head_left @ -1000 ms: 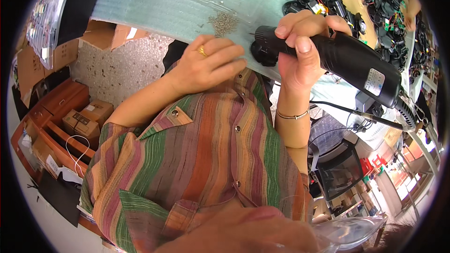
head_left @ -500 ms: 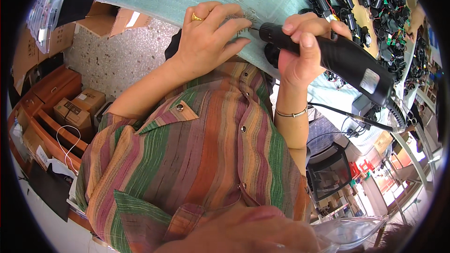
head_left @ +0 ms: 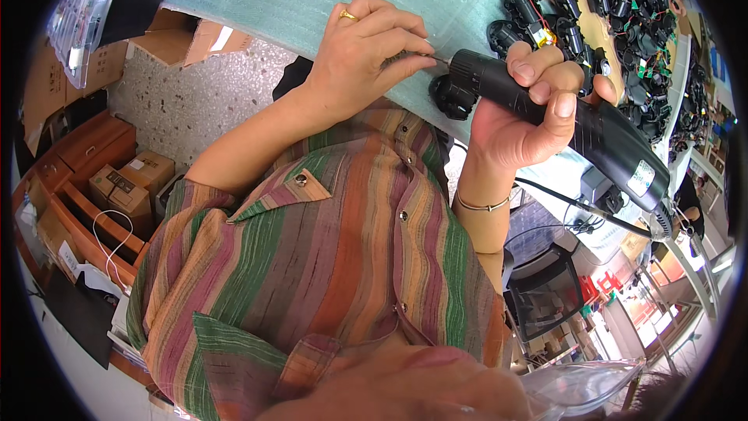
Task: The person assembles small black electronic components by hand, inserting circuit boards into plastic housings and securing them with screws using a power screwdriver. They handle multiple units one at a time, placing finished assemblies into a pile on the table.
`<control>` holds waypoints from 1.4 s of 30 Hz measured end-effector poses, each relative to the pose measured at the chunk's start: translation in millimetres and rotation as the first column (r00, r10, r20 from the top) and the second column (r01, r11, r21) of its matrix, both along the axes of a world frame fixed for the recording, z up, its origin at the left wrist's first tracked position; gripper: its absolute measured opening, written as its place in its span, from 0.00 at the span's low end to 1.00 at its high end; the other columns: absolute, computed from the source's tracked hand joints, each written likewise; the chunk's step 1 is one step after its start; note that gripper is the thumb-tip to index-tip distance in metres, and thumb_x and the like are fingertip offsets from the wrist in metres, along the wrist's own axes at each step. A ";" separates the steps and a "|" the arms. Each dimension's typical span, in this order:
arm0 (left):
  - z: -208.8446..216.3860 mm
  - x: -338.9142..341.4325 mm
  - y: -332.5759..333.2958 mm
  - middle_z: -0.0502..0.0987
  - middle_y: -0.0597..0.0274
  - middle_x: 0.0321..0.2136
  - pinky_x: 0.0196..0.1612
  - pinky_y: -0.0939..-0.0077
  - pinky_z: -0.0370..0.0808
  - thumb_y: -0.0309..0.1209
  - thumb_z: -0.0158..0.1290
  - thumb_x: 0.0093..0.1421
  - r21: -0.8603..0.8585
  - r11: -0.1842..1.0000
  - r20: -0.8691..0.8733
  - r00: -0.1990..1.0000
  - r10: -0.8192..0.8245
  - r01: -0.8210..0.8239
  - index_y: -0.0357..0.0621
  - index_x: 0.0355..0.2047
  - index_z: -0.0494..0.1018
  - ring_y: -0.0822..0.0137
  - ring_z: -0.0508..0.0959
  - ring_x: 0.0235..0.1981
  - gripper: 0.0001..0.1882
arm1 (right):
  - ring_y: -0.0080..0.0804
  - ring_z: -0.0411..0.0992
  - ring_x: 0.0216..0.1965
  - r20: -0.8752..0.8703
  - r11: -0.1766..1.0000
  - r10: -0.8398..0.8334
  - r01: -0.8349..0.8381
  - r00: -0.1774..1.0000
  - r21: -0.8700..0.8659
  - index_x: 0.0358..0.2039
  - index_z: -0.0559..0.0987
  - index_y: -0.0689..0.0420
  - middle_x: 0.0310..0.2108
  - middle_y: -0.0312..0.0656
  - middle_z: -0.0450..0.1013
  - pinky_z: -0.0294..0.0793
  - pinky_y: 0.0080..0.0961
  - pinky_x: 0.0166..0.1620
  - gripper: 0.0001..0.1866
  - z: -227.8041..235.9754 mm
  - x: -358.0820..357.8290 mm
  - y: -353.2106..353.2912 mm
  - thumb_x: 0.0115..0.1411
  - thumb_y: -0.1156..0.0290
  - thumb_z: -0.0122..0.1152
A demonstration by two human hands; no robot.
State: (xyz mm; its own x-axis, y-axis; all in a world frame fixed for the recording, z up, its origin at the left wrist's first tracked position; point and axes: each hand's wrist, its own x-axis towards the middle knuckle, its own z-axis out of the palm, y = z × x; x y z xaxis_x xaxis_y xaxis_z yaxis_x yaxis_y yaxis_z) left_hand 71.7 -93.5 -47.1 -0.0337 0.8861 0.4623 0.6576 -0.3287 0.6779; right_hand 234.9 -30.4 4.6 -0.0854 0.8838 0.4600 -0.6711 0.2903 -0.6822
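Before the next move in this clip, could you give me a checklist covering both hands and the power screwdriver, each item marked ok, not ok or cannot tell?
1. Right hand has a firm-looking grip around the black power screwdriver: ok.
2. Bit points toward the left hand: ok.
3. Bit clear of the left fingertips: cannot tell; they are very close.
4. Left grip has something pinched in it: cannot tell; too small.
5. Round black part near the screwdriver's front end held by a hand: not ok; neither grips it.

no words can be read; the pale label (head_left: 642,177) on the black electric screwdriver (head_left: 608,140) seems too small.
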 end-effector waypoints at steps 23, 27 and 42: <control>5.6 11.8 3.9 0.78 0.75 0.37 0.44 0.70 0.61 0.31 0.65 0.47 -0.002 0.999 -0.146 0.989 -0.034 0.034 0.53 0.30 0.80 0.69 0.74 0.42 0.09 | 0.33 0.68 0.24 0.009 0.992 -0.080 0.079 0.997 0.102 0.55 0.63 0.52 0.21 0.37 0.68 0.73 0.30 0.30 0.29 -3.2 9.1 -1.1 0.56 0.75 0.66; 6.2 13.0 4.3 0.78 0.74 0.38 0.43 0.70 0.62 0.31 0.65 0.47 -0.004 0.999 -0.141 0.989 -0.045 0.045 0.53 0.31 0.80 0.67 0.74 0.42 0.09 | 0.33 0.68 0.24 0.000 0.994 -0.077 0.076 0.997 0.083 0.55 0.63 0.53 0.21 0.37 0.68 0.73 0.30 0.30 0.29 -5.7 12.1 -0.5 0.56 0.75 0.66; 1.5 14.5 6.5 0.78 0.71 0.38 0.43 0.71 0.65 0.29 0.65 0.47 0.027 0.996 -0.091 0.993 -0.076 0.079 0.54 0.32 0.81 0.66 0.74 0.41 0.11 | 0.33 0.68 0.23 -0.001 0.994 -0.046 0.046 0.999 0.095 0.55 0.62 0.54 0.21 0.38 0.68 0.73 0.31 0.29 0.28 -4.2 17.3 2.7 0.57 0.75 0.65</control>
State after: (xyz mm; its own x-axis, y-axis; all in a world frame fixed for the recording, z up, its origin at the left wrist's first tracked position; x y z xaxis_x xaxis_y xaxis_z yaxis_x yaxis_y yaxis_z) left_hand 86.2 -87.0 -45.5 0.0776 0.8696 0.4876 0.6867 -0.4012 0.6063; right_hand 252.2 -27.7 0.4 -0.0464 0.8393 0.5417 -0.6548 0.3840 -0.6510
